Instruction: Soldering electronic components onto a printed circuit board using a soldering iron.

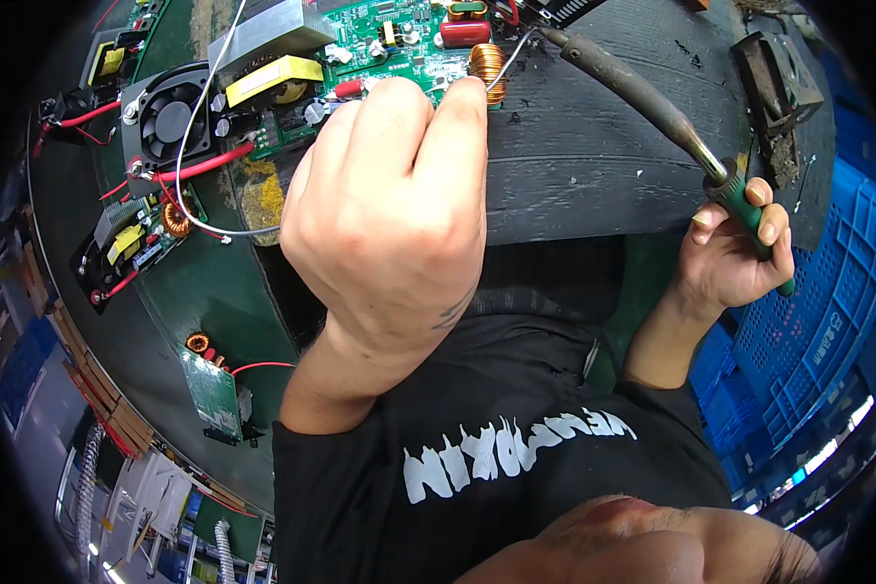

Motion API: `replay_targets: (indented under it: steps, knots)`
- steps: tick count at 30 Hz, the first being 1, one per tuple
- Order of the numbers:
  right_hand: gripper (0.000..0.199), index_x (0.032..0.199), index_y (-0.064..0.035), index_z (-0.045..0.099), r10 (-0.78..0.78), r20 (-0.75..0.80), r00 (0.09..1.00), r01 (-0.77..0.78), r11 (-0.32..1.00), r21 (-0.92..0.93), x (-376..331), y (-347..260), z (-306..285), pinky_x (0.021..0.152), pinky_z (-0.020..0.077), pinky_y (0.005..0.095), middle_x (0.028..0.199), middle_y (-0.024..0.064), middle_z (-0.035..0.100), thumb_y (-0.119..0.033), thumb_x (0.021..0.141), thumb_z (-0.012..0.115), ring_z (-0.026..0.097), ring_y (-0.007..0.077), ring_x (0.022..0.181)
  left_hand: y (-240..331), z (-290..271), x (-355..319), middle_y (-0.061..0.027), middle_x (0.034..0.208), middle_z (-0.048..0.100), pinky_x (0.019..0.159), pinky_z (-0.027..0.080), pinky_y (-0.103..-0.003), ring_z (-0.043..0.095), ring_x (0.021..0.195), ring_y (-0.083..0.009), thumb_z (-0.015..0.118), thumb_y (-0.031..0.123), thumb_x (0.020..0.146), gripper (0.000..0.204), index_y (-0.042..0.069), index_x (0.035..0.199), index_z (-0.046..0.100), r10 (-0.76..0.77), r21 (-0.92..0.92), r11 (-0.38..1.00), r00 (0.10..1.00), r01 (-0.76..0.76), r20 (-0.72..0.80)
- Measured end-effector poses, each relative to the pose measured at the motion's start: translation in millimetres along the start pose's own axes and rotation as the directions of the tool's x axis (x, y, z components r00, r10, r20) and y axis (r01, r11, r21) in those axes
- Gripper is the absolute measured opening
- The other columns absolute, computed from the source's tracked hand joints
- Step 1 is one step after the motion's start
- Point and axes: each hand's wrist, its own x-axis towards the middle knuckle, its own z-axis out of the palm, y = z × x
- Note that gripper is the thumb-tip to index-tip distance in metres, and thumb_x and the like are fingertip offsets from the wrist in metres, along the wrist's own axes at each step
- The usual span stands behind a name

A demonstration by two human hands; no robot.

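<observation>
My left hand (pixel 389 209) is raised close to the camera, fingers closed, pinching a thin silvery solder wire (pixel 504 68) whose end reaches toward a copper coil (pixel 487 66) on a green circuit board (pixel 380 44). My right hand (pixel 735 248) grips the green handle of a soldering iron (pixel 642 92). The iron's dark shaft slants up-left, its tip close to the coil and the wire's end. The board carries a yellow transformer (pixel 273 78), a red capacitor (pixel 464 33) and a metal heat sink (pixel 268 29). My left hand hides part of the board.
A black fan (pixel 170 117) with red wires (pixel 200 167) and a white wire (pixel 193 117) sits left of the board. Two smaller boards (pixel 136 243) (pixel 212 394) lie on the green bench at left. A soldering iron stand (pixel 774 92) rests at right; a blue crate (pixel 827 311) stands beyond.
</observation>
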Motion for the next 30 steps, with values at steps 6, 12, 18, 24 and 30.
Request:
replay_targets:
  steps: [6, 12, 18, 24, 30]
  knots:
    - [0.027, 0.077, -0.0076, 0.052, -0.037, 0.012, 0.999, 0.037, 0.999, 0.027, 1.1, 1.1, -2.6, 0.044, 0.0514, 0.0348, 0.105, 0.0183, 0.056, -0.028, 0.088, 0.037, 0.063, 0.0391, 0.065, -0.4, -1.2, -1.9, -0.0046, 0.063, 0.044, 0.055, 0.041, -0.029, 0.049, 0.058, -0.0192, 0.07, 0.001, 0.068, 0.02, 0.006, 0.087, 0.067, 0.008, -0.002, 1.0, 1.0, -0.008, -0.027]
    - [0.028, 0.077, -0.0076, 0.051, -0.037, 0.01, 0.999, 0.037, 0.999, 0.015, -0.9, 0.9, -2.2, 0.043, 0.051, 0.0349, 0.105, 0.0182, 0.055, -0.028, 0.089, 0.036, 0.063, 0.0391, 0.066, -4.7, -7.9, -7.2, -0.0045, 0.062, 0.044, 0.051, 0.038, -0.027, 0.045, 0.053, -0.0164, 0.069, -0.002, 0.069, 0.022, 0.005, 0.089, 0.068, -0.012, -0.05, 0.999, 0.998, 0.009, -0.057]
    - [0.028, 0.077, -0.0074, 0.051, -0.04, 0.004, 0.999, 0.04, 0.998, 0.04, -3.2, -1.2, -1.1, 0.043, 0.0507, 0.0349, 0.105, 0.0175, 0.055, -0.028, 0.089, 0.037, 0.063, 0.0397, 0.066, -5.0, -11.3, -10.4, -0.0029, 0.064, 0.043, 0.049, 0.04, -0.029, 0.048, 0.055, -0.0181, 0.069, 0.005, 0.066, 0.02, 0.007, 0.085, 0.066, -0.048, -0.03, 0.998, 0.997, 0.046, -0.061]
    - [0.026, 0.077, -0.0074, 0.05, -0.059, 0.009, 0.998, 0.058, 0.996, 0.069, -5.5, -7.5, -1.0, 0.043, 0.0505, 0.0348, 0.105, 0.017, 0.055, -0.029, 0.088, 0.04, 0.063, 0.0404, 0.066, -1.3, -10.7, -8.8, -0.0041, 0.065, 0.046, 0.051, 0.042, -0.03, 0.05, 0.056, -0.0189, 0.069, 0.004, 0.066, 0.022, 0.007, 0.088, 0.064, -0.098, -0.076, 0.993, 0.993, 0.094, -0.061]
    - [0.026, 0.076, -0.0073, 0.051, -0.081, 0.005, 0.997, 0.08, 0.994, 0.076, -1.8, -7.7, -0.9, 0.043, 0.0506, 0.0346, 0.106, 0.0171, 0.055, -0.028, 0.088, 0.039, 0.063, 0.0414, 0.067, -1.0, -6.0, -3.5, -0.0043, 0.065, 0.05, 0.049, 0.039, -0.026, 0.046, 0.051, -0.0152, 0.068, -0.002, 0.069, 0.02, 0.005, 0.087, 0.064, -0.023, -0.108, 0.994, 0.996, 0.013, -0.092]
